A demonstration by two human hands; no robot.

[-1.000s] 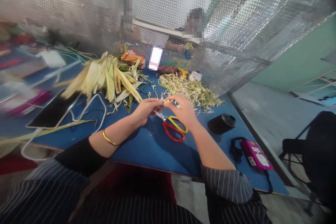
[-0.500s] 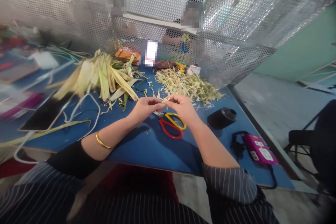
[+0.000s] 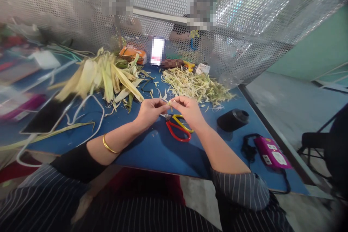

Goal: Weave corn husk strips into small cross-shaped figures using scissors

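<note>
Two-handed fingertip work above the blue table (image 3: 160, 157). We see the left hand (image 3: 149, 113) and right hand (image 3: 187, 110) nearly meeting, thumb and fingers of each pinched together on a small pale piece (image 3: 170, 103) between them — probably plant fibre, though too small for us to be sure. The scissors (image 3: 178, 128) lie below the hands, handles towards us. Beyond the right hand spread pale shreds (image 3: 190, 85); beyond the left, a sheaf of husks (image 3: 103, 78). We judge the step to be fine handling of the piece; the next move calls for light, steady pinches — and fingers clear of the blades.
</note>
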